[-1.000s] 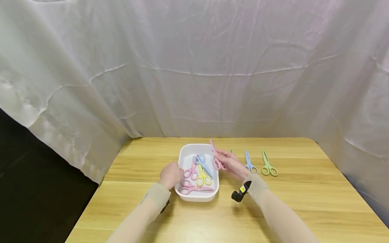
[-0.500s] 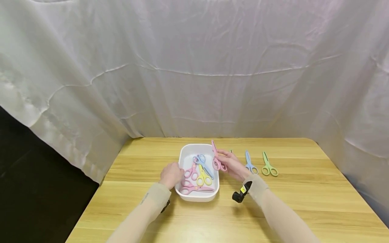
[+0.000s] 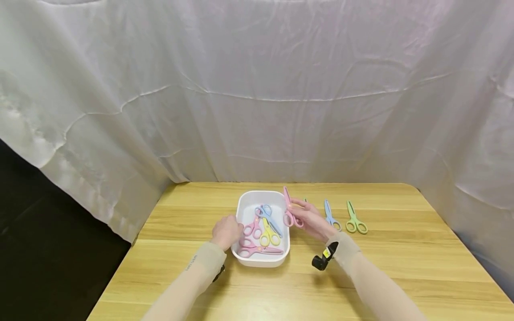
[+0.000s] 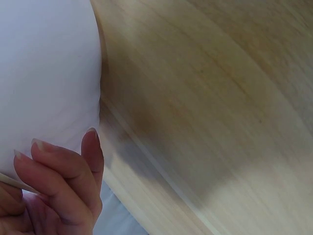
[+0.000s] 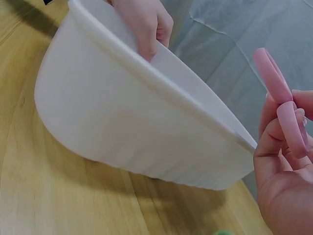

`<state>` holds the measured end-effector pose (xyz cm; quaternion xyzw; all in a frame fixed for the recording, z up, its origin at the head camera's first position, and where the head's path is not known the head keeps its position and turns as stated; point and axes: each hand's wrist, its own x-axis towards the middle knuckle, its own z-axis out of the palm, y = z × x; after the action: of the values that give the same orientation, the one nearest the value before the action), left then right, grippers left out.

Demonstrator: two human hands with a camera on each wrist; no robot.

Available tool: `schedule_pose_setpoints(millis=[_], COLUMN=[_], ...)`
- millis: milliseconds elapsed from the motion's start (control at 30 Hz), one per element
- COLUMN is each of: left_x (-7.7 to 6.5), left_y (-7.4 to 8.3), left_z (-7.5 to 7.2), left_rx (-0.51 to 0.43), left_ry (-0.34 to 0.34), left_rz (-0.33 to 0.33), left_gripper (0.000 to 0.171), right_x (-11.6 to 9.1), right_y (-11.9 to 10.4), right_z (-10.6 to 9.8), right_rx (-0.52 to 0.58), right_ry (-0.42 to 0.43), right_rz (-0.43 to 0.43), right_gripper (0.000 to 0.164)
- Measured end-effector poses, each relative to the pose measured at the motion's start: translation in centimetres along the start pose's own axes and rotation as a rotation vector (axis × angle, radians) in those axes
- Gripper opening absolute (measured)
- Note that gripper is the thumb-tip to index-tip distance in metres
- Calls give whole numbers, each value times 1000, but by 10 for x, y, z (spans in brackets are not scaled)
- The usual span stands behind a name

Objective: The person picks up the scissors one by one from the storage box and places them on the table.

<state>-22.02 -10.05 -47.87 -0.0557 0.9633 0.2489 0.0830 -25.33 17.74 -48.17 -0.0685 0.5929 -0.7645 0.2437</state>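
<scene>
A white plastic bin stands on the table with blue scissors, yellow scissors and two pink pairs inside. At its left side my left hand holds the rim, fingers bent against the outer wall in the left wrist view. Pink scissors are held upright by my right hand just above the bin's right rim, blades pointing up and away. Seen from the right wrist, their pink finger loops stick out from between thumb and fingers.
Right of the bin, blue scissors and green scissors lie in a row on the wooden table. A green tip shows behind my right hand. A grey curtain hangs behind the table.
My right hand has shifted slightly right with the pink scissors, from over the bin's inside to its right rim. The left hand stays where it was.
</scene>
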Motion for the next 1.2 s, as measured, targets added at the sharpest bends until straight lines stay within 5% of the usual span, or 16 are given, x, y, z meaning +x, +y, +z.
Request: schedule_pose_setpoints(millis=[767, 1200], left_x=[0, 0], left_y=[-3, -1], left_z=[-2, -2], left_rx=[0, -3], left_ry=[-10, -17], left_rz=[8, 16], left_gripper=[29, 27], right_x=[-18, -32], right_y=[-1, -6], right_z=[-26, -43], right_rx=[-84, -106], right_ry=[-65, -3], right_rz=[-33, 0], right_gripper=[60, 65])
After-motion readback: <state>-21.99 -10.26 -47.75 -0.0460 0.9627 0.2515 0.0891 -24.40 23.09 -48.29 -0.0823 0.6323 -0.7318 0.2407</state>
